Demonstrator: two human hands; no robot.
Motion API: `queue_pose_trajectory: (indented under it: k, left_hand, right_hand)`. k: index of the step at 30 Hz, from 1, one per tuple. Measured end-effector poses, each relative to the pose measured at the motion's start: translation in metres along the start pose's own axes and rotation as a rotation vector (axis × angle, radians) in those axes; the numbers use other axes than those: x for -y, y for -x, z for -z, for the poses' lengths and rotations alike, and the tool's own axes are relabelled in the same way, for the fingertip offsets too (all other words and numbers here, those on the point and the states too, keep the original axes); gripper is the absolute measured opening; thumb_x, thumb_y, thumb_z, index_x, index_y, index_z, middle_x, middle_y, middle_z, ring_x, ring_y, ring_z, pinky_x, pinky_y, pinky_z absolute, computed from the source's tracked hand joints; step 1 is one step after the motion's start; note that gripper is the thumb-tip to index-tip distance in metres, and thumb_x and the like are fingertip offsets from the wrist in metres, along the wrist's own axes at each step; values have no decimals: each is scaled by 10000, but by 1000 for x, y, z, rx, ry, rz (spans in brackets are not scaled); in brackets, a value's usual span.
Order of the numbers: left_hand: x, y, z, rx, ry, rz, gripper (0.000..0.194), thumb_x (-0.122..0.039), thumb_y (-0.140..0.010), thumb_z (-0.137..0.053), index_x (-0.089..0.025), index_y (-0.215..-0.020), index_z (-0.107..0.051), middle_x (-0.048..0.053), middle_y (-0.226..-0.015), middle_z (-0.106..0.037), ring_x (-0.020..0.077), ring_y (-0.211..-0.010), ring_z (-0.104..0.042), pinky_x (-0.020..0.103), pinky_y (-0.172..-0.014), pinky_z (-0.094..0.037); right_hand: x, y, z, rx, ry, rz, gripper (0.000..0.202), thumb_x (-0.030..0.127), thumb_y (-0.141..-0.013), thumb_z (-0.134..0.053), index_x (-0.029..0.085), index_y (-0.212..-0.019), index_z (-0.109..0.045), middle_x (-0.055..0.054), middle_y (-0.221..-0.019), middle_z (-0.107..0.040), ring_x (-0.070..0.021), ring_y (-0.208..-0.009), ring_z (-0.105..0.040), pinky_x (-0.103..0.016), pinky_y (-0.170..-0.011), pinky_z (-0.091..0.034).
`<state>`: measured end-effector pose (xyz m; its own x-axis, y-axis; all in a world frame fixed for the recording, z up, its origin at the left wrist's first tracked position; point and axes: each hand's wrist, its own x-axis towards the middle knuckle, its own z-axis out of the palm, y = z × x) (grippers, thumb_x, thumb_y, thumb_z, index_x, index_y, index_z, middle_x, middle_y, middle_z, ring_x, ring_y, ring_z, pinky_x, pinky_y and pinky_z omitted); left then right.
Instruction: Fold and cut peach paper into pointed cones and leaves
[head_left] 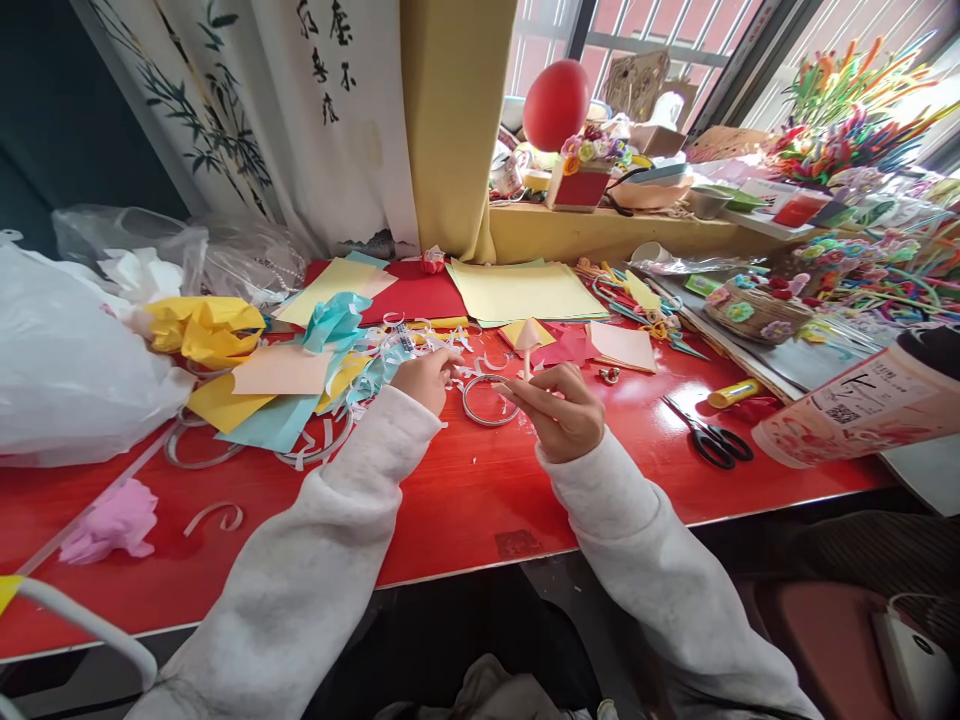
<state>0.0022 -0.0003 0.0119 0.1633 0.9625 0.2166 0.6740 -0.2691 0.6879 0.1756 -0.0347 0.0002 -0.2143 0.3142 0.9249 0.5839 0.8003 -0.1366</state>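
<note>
My right hand (566,412) is closed in a pinch, and a pale peach paper piece (528,338) with a pointed top and a thin stem stands up at its fingers. A ring-shaped band (489,420) rests on the red table (465,500) beside its fingertips. My left hand (429,380) is to the left of the ring, its fingers pressed together; what they hold, if anything, is too small to make out. Curled paper strips (390,350) lie around and behind my left hand. A yellow paper square (517,330) lies behind the pointed piece.
Black scissors (716,440), a yellow tube (735,393) and a tilted pink cup (855,405) are at the right. Coloured sheets (517,290) lie at the back. A white plastic bag (75,370), yellow crumpled paper (206,330) and pink crumpled paper (111,520) are at the left.
</note>
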Motion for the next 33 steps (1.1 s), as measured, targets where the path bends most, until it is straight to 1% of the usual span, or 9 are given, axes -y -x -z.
queue_pose_trajectory:
  k: [2,4,7,11,18,22,28,31,33]
  left_hand:
    - [-1,0,0,112,227,99,205,-229,-759,-414,-159,-848,-585,46,-780,-637,140,-676,-583,251,-610,-435]
    - [-5,1,0,271,514,180,353,-404,-770,-381,-127,-789,-600,80,-757,-635,148,-656,-586,259,-586,-447]
    - [-13,4,0,401,823,184,416,-497,-702,-451,-114,-734,-609,80,-727,-625,136,-651,-578,239,-567,-446]
    - [-16,6,-2,301,924,102,257,-363,-598,-622,-123,-685,-592,27,-691,-582,108,-635,-542,205,-507,-426]
    - [-16,5,-6,229,939,118,219,-292,-574,-648,-113,-690,-598,-1,-605,-579,88,-572,-543,224,-570,-458]
    - [-20,7,-3,213,993,124,297,-315,-564,-657,-114,-777,-607,0,-615,-596,93,-584,-556,232,-608,-471]
    - [-19,8,-3,164,846,83,285,-372,-580,-636,-110,-689,-613,-1,-578,-584,88,-536,-530,221,-573,-452]
    - [-17,7,-3,129,785,77,301,-401,-603,-607,-121,-716,-611,-1,-589,-580,96,-534,-531,231,-564,-445]
    - [-17,7,-2,96,814,97,319,-406,-609,-600,-122,-754,-597,3,-598,-586,92,-519,-529,233,-553,-442]
  right_hand:
    - [0,2,0,29,-24,30,307,96,-672,-578,244,-941,-599,-10,-677,-551,-105,-617,-486,-275,-569,-408]
    - [1,1,1,49,-42,45,307,84,-691,-550,233,-956,-591,-27,-739,-572,-114,-671,-514,-266,-597,-433]
    - [2,-1,1,102,-72,45,257,100,-714,-527,214,-932,-600,-44,-779,-582,-114,-694,-532,-252,-618,-452]
    - [2,-2,-3,187,-133,29,233,120,-733,-505,204,-929,-599,-53,-805,-568,-114,-703,-535,-260,-623,-460]
    - [1,-5,-7,208,-260,-104,137,145,-714,-536,190,-806,-628,-43,-768,-455,-105,-703,-501,-260,-619,-466]
    - [-3,-5,-11,245,-416,-154,97,186,-712,-542,190,-757,-628,-38,-776,-424,-106,-714,-485,-269,-625,-468]
    - [-4,1,-17,306,-539,-371,95,247,-707,-549,188,-752,-609,-18,-741,-380,-99,-710,-445,-266,-646,-448]
    - [-2,3,-19,363,-728,-546,364,260,-607,-644,226,-943,-509,11,-787,-367,-48,-601,-438,-233,-576,-447]
    - [-3,2,-19,413,-897,-682,541,250,-518,-701,246,-985,-430,17,-855,-366,-21,-562,-448,-216,-541,-450]
